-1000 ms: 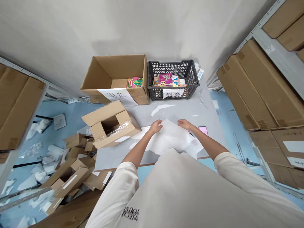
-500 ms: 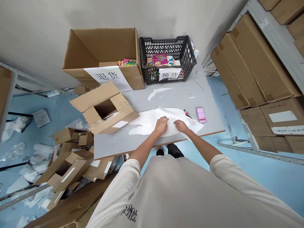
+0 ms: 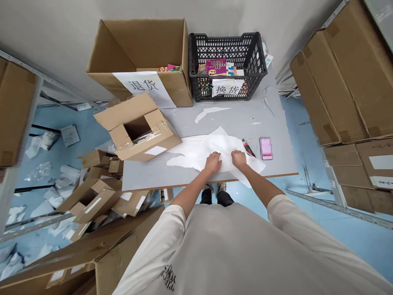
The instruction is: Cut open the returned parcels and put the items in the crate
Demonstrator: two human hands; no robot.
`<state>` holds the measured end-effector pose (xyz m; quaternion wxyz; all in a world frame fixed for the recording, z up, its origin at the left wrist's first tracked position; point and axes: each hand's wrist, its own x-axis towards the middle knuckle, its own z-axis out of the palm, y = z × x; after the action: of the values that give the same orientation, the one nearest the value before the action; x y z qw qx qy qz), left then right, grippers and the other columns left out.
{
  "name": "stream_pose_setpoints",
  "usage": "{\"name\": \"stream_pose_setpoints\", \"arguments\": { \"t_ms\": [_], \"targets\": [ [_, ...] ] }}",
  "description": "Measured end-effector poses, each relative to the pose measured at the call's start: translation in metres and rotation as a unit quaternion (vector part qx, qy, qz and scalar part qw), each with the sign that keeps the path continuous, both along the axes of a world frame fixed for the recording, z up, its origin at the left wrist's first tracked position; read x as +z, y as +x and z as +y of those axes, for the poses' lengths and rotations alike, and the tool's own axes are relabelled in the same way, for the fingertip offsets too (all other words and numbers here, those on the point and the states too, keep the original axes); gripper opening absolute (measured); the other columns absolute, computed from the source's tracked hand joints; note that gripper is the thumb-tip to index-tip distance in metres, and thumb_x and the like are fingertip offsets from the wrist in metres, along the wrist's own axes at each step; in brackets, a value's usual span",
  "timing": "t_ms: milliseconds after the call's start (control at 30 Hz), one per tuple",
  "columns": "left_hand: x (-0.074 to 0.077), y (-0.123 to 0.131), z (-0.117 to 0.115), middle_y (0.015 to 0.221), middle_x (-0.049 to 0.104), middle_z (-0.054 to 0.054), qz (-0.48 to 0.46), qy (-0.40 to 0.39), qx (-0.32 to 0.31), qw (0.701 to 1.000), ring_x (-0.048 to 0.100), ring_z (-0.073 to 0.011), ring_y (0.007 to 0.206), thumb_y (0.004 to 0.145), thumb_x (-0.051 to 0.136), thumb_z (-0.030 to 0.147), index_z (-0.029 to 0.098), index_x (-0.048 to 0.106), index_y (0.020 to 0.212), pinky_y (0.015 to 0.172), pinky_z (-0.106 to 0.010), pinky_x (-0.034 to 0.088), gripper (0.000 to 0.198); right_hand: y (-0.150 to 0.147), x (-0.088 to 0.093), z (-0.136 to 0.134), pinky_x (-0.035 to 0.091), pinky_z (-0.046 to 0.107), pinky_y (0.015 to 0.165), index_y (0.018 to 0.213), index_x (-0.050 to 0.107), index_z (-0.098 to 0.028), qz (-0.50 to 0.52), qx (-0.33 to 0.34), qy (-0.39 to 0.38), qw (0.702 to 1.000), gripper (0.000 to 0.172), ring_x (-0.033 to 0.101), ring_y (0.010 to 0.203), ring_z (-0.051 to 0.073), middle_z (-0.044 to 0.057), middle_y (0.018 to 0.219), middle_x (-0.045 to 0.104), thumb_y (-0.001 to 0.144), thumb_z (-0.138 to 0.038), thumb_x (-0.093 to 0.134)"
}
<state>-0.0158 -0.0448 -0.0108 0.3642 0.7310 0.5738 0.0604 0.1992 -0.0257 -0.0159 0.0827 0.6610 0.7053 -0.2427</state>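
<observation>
A thin white packing sheet [image 3: 199, 147] lies wrinkled over the front of the grey table, made of paper or foam, I cannot tell which. My left hand [image 3: 213, 162] presses on its middle with curled fingers that seem to grip a fold. Just to the right, my right hand [image 3: 239, 159] is closed on the same sheet, its fingers bunched together. One corner of the sheet hangs over the table edge below the right hand. Beyond that hand lies a red and black cutter [image 3: 248, 148], with a pink phone-like item [image 3: 265, 148] beside it.
An opened carton [image 3: 162, 139] stands left on the table [image 3: 147, 176]. Behind are a large labelled cardboard box [image 3: 181, 90] and a black crate [image 3: 254, 88] holding books [image 3: 215, 66]. Stacked cartons [image 3: 346, 82] rise at right; discarded boxes [image 3: 95, 200] crowd the floor at left.
My right hand has come down onto the sheet and closed on it. The sheet has shifted, uncovering more of the cutter. The camera view has tilted slightly.
</observation>
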Motion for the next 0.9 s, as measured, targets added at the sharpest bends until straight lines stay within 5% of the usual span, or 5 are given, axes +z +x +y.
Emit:
{"name": "stream_pose_setpoints", "arguments": {
  "t_ms": [167, 367, 633, 767, 900],
  "targets": [
    [0.016, -0.002, 0.003, 0.158, 0.06, -0.02, -0.044, 0.032, 0.069, 0.996, 0.062, -0.0384, 0.139, 0.099, 0.075, 0.031, 0.02, 0.063, 0.154, 0.119, -0.051, 0.049, 0.058, -0.017, 0.035, 0.004, 0.051, 0.043, 0.107, 0.111, 0.079, -0.021, 0.2, -0.01, 0.046, 0.979, 0.02, 0.069, 0.116, 0.031, 0.017, 0.127, 0.072, 0.102, -0.021, 0.062],
    [0.054, -0.026, -0.004, 0.113, 0.074, -0.011, -0.116, 0.094, 0.186, 0.971, 0.069, -0.0298, 0.111, 0.099, 0.071, 0.026, 0.023, 0.074, 0.113, 0.105, -0.041, 0.054, 0.015, -0.052, 0.079, 0.023, 0.06, 0.035, 0.098, 0.096, 0.07, -0.025, 0.5, -0.082, -0.031, 0.861, 0.014, 0.074, 0.1, 0.023, 0.004, 0.104, 0.077, 0.09, -0.037, 0.074],
    [0.095, -0.089, -0.066, 0.11, 0.074, -0.007, -0.107, 0.169, 0.316, 0.927, 0.068, -0.0263, 0.105, 0.088, 0.058, 0.008, 0.025, 0.066, 0.107, 0.098, -0.037, 0.053, 0.026, -0.131, 0.1, 0.018, 0.06, 0.038, 0.101, 0.126, 0.074, -0.024, 0.456, 0.019, -0.112, 0.882, 0.05, 0.072, 0.1, 0.02, 0.007, 0.122, 0.077, 0.082, -0.041, 0.087],
    [0.106, -0.123, -0.104, 0.113, 0.075, -0.008, -0.109, 0.192, 0.374, 0.901, 0.069, -0.0261, 0.108, 0.087, 0.055, 0.006, 0.024, 0.068, 0.108, 0.101, -0.037, 0.055, 0.03, -0.19, 0.101, 0.007, 0.057, 0.036, 0.102, 0.103, 0.079, -0.023, 0.487, 0.118, -0.167, 0.849, 0.025, 0.072, 0.098, 0.02, 0.002, 0.101, 0.078, 0.082, -0.037, 0.08],
    [0.111, -0.162, -0.143, 0.117, 0.076, -0.01, -0.109, 0.203, 0.44, 0.868, 0.073, -0.0247, 0.106, 0.09, 0.057, 0.008, 0.021, 0.072, 0.108, 0.103, -0.037, 0.057, 0.027, -0.255, 0.098, -0.01, 0.056, 0.033, 0.085, 0.083, 0.074, -0.023, 0.481, 0.179, -0.191, 0.837, 0.017, 0.066, 0.081, 0.019, -0.002, 0.083, 0.072, 0.077, -0.039, 0.079]
  ]
}}
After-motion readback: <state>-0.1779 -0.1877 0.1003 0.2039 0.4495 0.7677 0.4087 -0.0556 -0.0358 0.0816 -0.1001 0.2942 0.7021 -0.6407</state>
